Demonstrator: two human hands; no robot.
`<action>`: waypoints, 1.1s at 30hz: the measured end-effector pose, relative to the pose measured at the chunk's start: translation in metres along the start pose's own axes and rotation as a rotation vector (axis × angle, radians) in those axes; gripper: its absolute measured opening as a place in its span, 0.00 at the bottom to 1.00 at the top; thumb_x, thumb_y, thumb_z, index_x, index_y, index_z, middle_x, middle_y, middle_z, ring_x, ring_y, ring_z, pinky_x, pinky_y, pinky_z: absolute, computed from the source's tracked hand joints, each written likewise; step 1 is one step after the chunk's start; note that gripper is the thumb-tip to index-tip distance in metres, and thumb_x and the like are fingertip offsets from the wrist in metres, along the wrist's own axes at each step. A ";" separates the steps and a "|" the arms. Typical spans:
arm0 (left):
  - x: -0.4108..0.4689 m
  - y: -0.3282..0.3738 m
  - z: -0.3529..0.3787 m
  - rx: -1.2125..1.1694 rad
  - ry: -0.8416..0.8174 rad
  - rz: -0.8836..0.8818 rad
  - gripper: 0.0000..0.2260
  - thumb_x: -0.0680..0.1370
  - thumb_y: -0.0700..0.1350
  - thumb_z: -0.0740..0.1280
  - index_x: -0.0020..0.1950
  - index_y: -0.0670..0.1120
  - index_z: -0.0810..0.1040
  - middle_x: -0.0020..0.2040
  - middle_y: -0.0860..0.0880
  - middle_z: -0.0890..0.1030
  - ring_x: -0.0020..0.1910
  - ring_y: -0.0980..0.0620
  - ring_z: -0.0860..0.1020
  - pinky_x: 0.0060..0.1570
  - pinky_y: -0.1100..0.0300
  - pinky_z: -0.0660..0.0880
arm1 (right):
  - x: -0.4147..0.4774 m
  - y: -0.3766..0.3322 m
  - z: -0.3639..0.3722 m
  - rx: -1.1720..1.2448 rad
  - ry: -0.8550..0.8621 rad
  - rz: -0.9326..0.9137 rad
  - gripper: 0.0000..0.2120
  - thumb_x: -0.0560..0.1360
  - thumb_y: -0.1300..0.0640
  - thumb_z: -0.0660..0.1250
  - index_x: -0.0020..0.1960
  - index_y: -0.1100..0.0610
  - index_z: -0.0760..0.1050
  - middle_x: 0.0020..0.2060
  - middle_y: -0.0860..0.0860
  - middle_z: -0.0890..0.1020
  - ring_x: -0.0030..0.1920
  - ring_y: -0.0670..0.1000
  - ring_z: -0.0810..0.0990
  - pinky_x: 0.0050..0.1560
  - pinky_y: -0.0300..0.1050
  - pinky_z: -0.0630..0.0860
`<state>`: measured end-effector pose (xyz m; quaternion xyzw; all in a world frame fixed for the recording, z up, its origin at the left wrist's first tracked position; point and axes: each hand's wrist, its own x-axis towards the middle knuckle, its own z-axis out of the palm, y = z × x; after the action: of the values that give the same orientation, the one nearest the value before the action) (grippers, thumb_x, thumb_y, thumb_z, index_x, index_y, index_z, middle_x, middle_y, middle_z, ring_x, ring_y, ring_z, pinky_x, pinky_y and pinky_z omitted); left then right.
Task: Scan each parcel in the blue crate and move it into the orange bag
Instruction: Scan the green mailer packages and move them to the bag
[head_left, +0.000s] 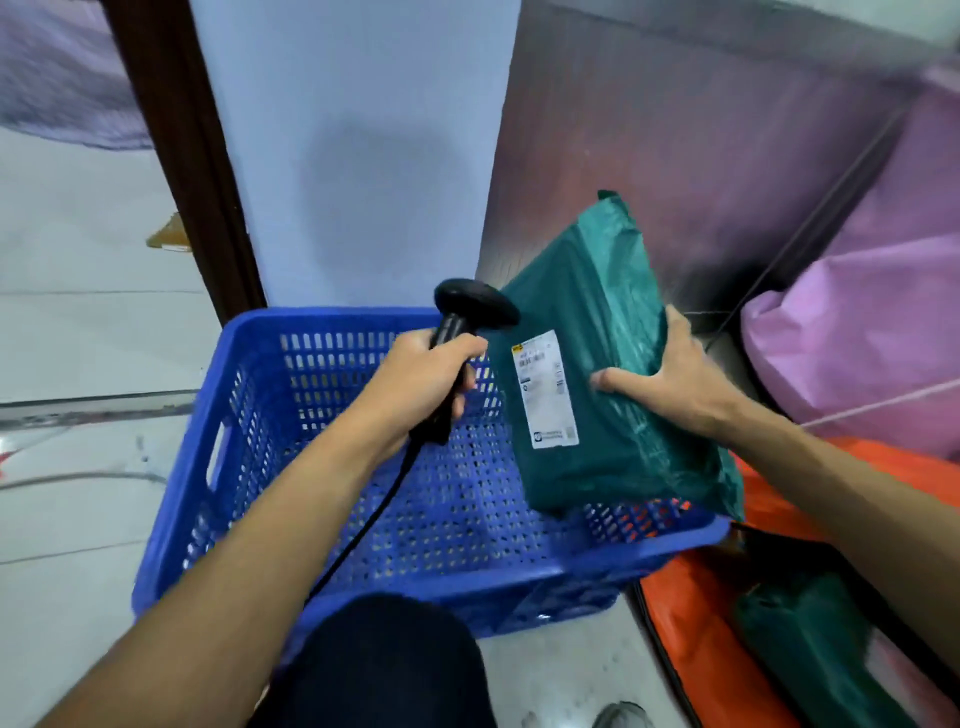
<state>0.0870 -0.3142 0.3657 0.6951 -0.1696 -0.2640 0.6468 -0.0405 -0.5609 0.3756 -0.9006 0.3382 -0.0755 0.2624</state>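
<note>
Head view, and we have the green parcel (613, 374) up in the air over the far right corner of the blue crate (311, 318), tilted, its white label (548, 389) turned toward us. Our right hand (675, 384) grips it at the right edge, thumb flat on the front face and fingers wrapped round behind, so the label sits left of the grip and uncovered. Near that label is the head of the black scanner (475, 304), with our left hand (421, 384) curled tight round its handle and the cable trailing down over the crate.

To scan well, we want the scanner's nose aimed squarely at the barcode near the top of the label, with a little gap between them. The plastic should be pulled smooth so no crease or glare breaks the bars, and the thumb belongs off the print.

Down at the right, just beside the crate, the orange bag (691, 623) lies open with another green parcel (810, 649) inside, below the hand that grips.
</note>
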 end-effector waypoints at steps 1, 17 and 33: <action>-0.011 0.011 0.000 -0.009 -0.013 0.024 0.08 0.82 0.46 0.67 0.52 0.41 0.77 0.31 0.48 0.78 0.24 0.50 0.72 0.25 0.61 0.70 | -0.014 0.000 -0.016 0.038 0.021 -0.004 0.69 0.51 0.24 0.75 0.82 0.50 0.49 0.75 0.57 0.69 0.73 0.58 0.71 0.75 0.58 0.66; -0.155 0.033 0.126 -0.056 -0.215 0.138 0.12 0.82 0.53 0.69 0.44 0.47 0.75 0.32 0.46 0.76 0.25 0.49 0.71 0.29 0.55 0.68 | -0.265 0.065 -0.079 0.574 0.366 0.173 0.55 0.56 0.37 0.81 0.77 0.48 0.62 0.67 0.47 0.76 0.65 0.50 0.78 0.69 0.53 0.74; -0.162 -0.037 0.222 0.201 -0.384 0.057 0.10 0.81 0.44 0.71 0.42 0.43 0.76 0.31 0.45 0.78 0.22 0.51 0.71 0.22 0.61 0.68 | -0.361 0.219 0.000 1.034 0.174 0.661 0.49 0.59 0.46 0.82 0.75 0.46 0.64 0.57 0.52 0.84 0.48 0.54 0.89 0.50 0.54 0.85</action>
<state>-0.1767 -0.3963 0.3480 0.6879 -0.3348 -0.3552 0.5371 -0.4391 -0.4652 0.2757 -0.4949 0.5390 -0.2178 0.6458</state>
